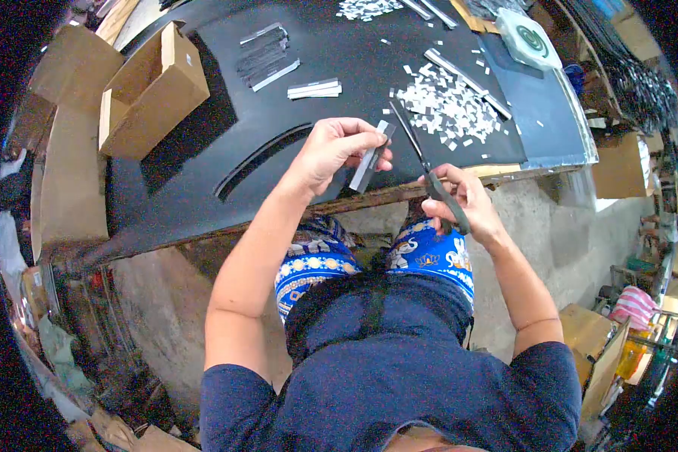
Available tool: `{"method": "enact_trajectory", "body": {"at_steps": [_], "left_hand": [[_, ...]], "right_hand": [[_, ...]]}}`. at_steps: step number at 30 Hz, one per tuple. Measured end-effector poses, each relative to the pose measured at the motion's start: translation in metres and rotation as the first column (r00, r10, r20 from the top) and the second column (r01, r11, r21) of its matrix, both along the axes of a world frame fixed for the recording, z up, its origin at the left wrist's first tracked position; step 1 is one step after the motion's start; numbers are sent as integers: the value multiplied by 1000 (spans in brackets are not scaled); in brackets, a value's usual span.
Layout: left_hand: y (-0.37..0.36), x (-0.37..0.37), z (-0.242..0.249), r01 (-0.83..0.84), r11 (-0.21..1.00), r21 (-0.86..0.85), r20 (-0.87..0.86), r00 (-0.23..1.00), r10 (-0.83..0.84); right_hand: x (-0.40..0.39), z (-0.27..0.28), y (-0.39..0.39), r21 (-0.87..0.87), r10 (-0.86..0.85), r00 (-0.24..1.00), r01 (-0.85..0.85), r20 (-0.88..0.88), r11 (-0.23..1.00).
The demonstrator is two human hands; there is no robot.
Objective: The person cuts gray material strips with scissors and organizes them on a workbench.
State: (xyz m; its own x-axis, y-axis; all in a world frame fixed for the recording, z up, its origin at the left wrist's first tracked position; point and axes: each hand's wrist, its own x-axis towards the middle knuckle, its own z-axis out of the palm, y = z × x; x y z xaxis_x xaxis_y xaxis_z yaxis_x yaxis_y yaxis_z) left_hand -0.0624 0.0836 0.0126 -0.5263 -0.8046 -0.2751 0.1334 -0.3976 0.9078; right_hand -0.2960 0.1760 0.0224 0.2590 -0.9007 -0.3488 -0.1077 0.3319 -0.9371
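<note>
My left hand (343, 151) pinches a short grey and white strip (366, 169) over the table's front edge. Just right of it, my right hand (463, 200) has its fingers in the handles of dark scissors (423, 161), whose blades point up and left, near the strip but apart from it. Beyond the scissors lies a pile of small white and grey cut pieces (448, 102). A small stack of white strips (314, 90) rests behind my left hand, and a row of dark strips (267, 56) lies farther back.
An open cardboard box (162, 94) stands on the black table (203, 169) at the left. A long curved dark strip (260, 157) lies before it. A clear plastic container (529, 39) sits at the back right. A second pile of cut pieces (369, 8) is at the far edge.
</note>
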Motion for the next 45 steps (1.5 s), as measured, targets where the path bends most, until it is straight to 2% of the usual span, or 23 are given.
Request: {"method": "enact_trajectory", "body": {"at_steps": [4,10,35,45], "left_hand": [[-9,-5,2,140,990,2,47,989,-140],[-15,-11,6,256,967,8,87,963,-255],[-33,-20,5,393,919,-44,102,917,-387],[-53,-38,-4,459,888,0,56,887,-458]], "right_hand": [[-4,10,0,81,48,999,-46,-25,996],[-8,8,-1,59,58,998,-58,-3,997],[-13,6,-5,55,25,999,-24,-28,998],[-23,-2,-6,38,-40,999,41,-33,998]]}}
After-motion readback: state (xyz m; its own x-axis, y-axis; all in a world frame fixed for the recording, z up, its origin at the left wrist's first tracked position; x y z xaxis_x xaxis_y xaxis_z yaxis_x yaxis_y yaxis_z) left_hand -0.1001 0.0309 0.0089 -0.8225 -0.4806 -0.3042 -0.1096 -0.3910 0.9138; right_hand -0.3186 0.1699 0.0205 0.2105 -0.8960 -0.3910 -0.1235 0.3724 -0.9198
